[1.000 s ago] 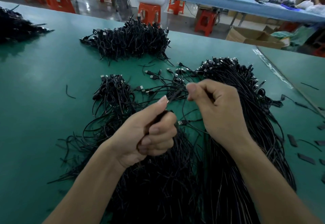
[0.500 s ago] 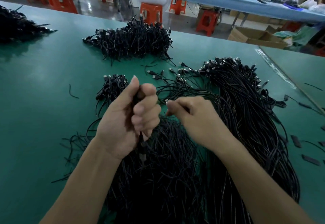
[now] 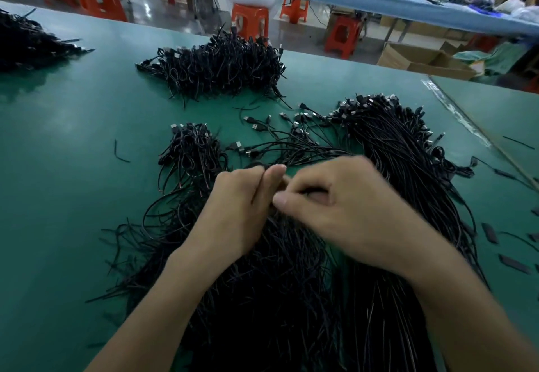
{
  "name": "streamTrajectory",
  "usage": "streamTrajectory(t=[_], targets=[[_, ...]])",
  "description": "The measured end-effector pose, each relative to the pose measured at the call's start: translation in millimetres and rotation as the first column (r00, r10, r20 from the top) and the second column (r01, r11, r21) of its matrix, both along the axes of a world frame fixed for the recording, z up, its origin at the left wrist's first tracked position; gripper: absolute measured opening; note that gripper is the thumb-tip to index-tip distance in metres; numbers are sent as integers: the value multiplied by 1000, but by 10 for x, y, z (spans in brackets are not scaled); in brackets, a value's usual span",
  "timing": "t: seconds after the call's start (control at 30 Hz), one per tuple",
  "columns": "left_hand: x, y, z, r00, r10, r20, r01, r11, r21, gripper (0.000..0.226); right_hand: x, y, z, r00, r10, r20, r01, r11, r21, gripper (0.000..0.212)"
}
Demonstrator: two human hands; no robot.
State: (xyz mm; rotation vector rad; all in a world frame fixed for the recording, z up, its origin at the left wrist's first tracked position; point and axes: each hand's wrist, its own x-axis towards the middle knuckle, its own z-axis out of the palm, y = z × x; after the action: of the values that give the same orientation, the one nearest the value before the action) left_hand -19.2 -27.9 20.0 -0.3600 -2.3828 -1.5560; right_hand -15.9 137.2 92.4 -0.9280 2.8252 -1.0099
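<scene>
**Hands at the cable heap, head view.** Your left hand (image 3: 242,205) has its fingers curled, with the thumb pressed flat along the index finger. A dark strand of the thin black cable (image 3: 256,165) runs through that crease and loops out just beyond the fingertips. Your right hand (image 3: 344,214) meets the left one fingertip to fingertip. Its fingers are curled inward and its thumb points at the left knuckles, but blur hides whether they pinch the cable.

The cable in hand lies between the two sets of fingertips, above the main pile (image 3: 277,284) under your palms. Loose cables with USB plugs (image 3: 291,144) fan out just past your fingertips. A small coiled heap (image 3: 192,150) lies beyond and outside your left fingers, and a long straight bundle (image 3: 408,167) runs outside your right fingers. A larger heap (image 3: 215,68) sits well beyond both, on the green table (image 3: 73,167).

**Handling.** The cable is probably light, limp and springy. It will likely hold no bend unless pinned, and it may snag on neighbouring strands. Its smooth jacket could slide through a loose grip. Take hold of the cord close behind the plug, or pinch the gathered loops at their crossing, and avoid pulling on the bare wire ends.

**Markings.** No brand, label or writing can be read on the cables, plugs or table.
</scene>
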Motion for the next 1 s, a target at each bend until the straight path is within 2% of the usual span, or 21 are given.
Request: streamTrajectory(t=[0.03, 0.1, 0.17, 0.23, 0.3, 0.37, 0.43, 0.5, 0.53, 0.63, 0.7, 0.73, 0.8, 0.87, 0.93, 1.0], targets=[[-3, -30, 7, 990, -63, 126, 55, 996, 65, 47, -17, 27, 74, 1000, 5, -25, -6, 998, -62, 29], [9, -103, 53, 908, -246, 338, 159, 951, 266, 61, -78, 68, 194, 997, -7, -83, -5, 989, -145, 26], [30, -158, 91, 865, -325, 383, 197, 921, 336, 65, -145, 66, 205, 994, -30, -106, 10, 982, -190, 25], [39, -208, 109, 823, -423, 380, 241, 864, 441, 66, -205, 38, 112, 996, -66, -63, 48, 967, -249, 25], [58, -237, 131, 722, -612, 322, 308, 701, 643, 60, -248, 8, -34, 995, -102, 19, 103, 952, -289, 29], [64, -245, 156, 642, -725, 248, 309, 541, 782, 55, -263, -24, -207, 988, -122, 99, 147, 939, -310, 33], [63, -217, 190, 643, -747, 171, 255, 419, 871, 49, -246, -64, -348, 977, -142, 162, 189, 926, -328, 31], [42, -199, 209, 696, -712, 97, 184, 307, 934, 46, -206, -103, -438, 970, -160, 185, 211, 929, -305, 29], [35, -183, 219, 738, -670, 84, 146, 281, 949, 47, -176, -118, -470, 970, -159, 186, 207, 939, -274, 28], [-2, -132, 195, 865, -491, 101, 80, 334, 939, 49, -54, -164, -519, 979, -111, 168, 133, 983, -127, 33], [-29, -114, 153, 903, -422, 81, 99, 386, 917, 47, 41, -176, -513, 988, -61, 143, 66, 997, -31, 37], [-40, -112, 124, 918, -390, 72, 112, 428, 897, 46, 79, -168, -497, 991, -43, 127, 42, 999, 12, 37], [-41, -112, 81, 958, -278, 74, 103, 573, 813, 44, 123, -134, -454, 994, -16, 112, 9, 998, 58, 35], [-29, -112, 49, 985, -138, 101, 39, 756, 654, 40, 133, -93, -399, 995, 26, 94, -32, 998, 59, 33], [0, -100, 56, 989, -69, 131, 7, 904, 427, 35, 111, -48, -333, 997, 68, 43, -71, 995, 72, 28], [39, -86, 92, 976, -86, 201, 47, 981, 190, 38, 64, 3, -272, 996, 83, -19, -82, 996, 45, 17]])
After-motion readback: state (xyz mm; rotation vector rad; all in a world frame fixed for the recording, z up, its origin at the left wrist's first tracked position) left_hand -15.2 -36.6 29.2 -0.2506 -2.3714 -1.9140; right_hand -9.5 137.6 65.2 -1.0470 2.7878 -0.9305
